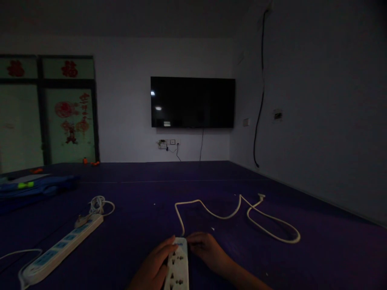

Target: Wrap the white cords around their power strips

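A white power strip (179, 269) with several sockets lies lengthwise in front of me at the bottom of the head view. My left hand (155, 264) grips its left side, with fingers reaching over the top face near the far end. At the far right corner, my right hand (207, 249) has its fingers bent together against the strip's edge. A white cord (223, 218) leaves the strip's far end and winds loosely to the right. It ends in a plug (261, 196) lying on the purple surface (136, 225). The strip's near end is cut off by the frame.
Another power strip (65, 247) with blue socket panels and a bundled cord (98, 204) lies to the left. Blue cloth (45, 186) rests farther back on that side. A dark television (192, 102) hangs on the far wall, and a black cable (260, 104) hangs on the right wall.
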`<control>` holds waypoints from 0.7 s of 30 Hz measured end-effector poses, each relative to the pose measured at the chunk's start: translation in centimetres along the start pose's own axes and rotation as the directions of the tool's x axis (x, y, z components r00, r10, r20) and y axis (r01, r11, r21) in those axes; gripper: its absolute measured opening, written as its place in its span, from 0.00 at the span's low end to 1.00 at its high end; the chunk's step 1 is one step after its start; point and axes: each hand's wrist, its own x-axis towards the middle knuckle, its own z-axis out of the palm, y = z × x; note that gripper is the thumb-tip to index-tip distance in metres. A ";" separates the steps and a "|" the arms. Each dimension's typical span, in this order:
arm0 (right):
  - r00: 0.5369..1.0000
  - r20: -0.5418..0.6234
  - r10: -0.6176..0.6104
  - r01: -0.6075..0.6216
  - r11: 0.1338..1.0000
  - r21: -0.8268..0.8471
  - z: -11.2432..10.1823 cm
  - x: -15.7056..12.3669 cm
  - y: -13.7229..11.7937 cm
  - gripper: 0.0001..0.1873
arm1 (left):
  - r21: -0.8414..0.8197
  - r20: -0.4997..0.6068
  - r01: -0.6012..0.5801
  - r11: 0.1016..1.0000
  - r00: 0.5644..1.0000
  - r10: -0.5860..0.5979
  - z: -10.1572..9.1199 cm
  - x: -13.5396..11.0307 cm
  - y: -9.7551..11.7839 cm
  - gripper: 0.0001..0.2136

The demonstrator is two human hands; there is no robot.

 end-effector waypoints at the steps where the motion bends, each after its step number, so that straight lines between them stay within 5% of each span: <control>1: 1.000 -0.004 0.002 -0.002 1.000 -0.008 0.0 0.0 0.1 0.13 | 0.002 0.003 -0.001 1.000 1.000 0.001 -0.1 0.0 0.2 0.28; 9: 1.000 -0.009 -0.019 0.019 1.000 -0.009 -0.1 0.0 0.0 0.13 | 0.007 -0.033 -0.002 1.000 0.999 0.002 -0.3 -0.2 1.3 0.28; 17: 0.988 -0.153 -0.023 0.013 0.998 -0.066 0.4 -0.1 1.4 0.13 | 0.025 -0.008 -0.025 0.999 1.000 0.025 -0.1 -0.1 0.5 0.27; 19: 0.931 -0.359 -0.066 0.017 0.990 -0.137 -0.2 0.0 1.8 0.14 | 0.034 -0.011 -0.028 0.999 1.000 0.028 0.4 0.0 -0.8 0.27; 21: 0.765 -0.627 -0.150 -0.008 0.970 -0.242 -1.6 0.1 1.9 0.16 | 0.050 -0.022 -0.025 0.998 0.999 0.026 1.0 0.1 -2.2 0.28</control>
